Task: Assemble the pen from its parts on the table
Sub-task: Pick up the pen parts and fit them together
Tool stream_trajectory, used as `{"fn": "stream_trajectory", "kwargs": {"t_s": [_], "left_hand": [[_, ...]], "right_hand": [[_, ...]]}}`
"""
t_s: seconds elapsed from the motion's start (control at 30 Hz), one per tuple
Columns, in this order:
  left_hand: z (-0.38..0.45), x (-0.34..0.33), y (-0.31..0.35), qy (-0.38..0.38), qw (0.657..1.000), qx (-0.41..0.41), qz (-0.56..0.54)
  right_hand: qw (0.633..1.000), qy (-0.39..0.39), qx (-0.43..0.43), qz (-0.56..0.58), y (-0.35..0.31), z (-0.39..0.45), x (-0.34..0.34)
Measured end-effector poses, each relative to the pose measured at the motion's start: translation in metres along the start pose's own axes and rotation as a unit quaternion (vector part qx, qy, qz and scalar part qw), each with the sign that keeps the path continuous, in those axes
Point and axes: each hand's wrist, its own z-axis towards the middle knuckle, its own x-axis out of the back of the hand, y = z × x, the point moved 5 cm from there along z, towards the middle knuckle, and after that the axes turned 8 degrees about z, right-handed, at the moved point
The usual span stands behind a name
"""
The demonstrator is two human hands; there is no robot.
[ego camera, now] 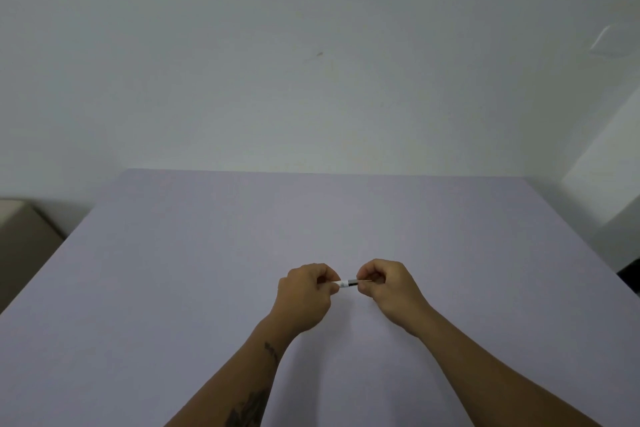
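Both hands hold a small pen [347,283] level, just above the middle of the pale lilac table [207,253]. Only a short stretch of it shows between the fists: a white section on the left and a dark section on the right. My left hand [304,295] is closed around the white end. My right hand [389,290] pinches the dark end, where a thin pale piece sticks out past the fingertips. The rest of the pen is hidden inside the fingers. No loose parts show on the table.
The table's far edge meets a plain white wall [311,63]. A beige box-like object [24,232] stands beyond the left edge. A white block [609,167] and something dark [628,276] lie off the right edge.
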Motion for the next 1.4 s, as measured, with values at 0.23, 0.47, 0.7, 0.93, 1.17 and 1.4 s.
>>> {"fn": "stream_trajectory", "kwargs": {"t_s": [0.23,0.47,0.7,0.93,1.17,1.4], "left_hand": [[-0.004,0.000,0.006,0.001,1.000,0.009,0.014],[-0.012,-0.006,0.000,-0.106,0.984,0.051,-0.136],[-0.019,-0.008,0.000,-0.146,0.965,0.061,-0.212],[-0.018,-0.006,0.000,-0.140,0.966,0.064,-0.208],[-0.014,-0.002,0.001,-0.133,0.969,0.058,-0.200],[-0.012,-0.008,-0.003,-0.163,0.958,0.065,-0.225]], "right_hand": [[1.000,-0.007,-0.003,0.018,-0.004,-0.004,-0.001],[0.996,-0.028,-0.031,0.079,-0.012,-0.003,0.003],[0.971,-0.054,-0.100,0.212,-0.010,-0.003,-0.004],[0.977,-0.052,-0.111,0.174,-0.010,-0.003,-0.008],[0.976,-0.064,-0.115,0.176,-0.017,-0.001,-0.009],[0.966,-0.120,-0.142,0.181,-0.018,-0.001,-0.009]]}}
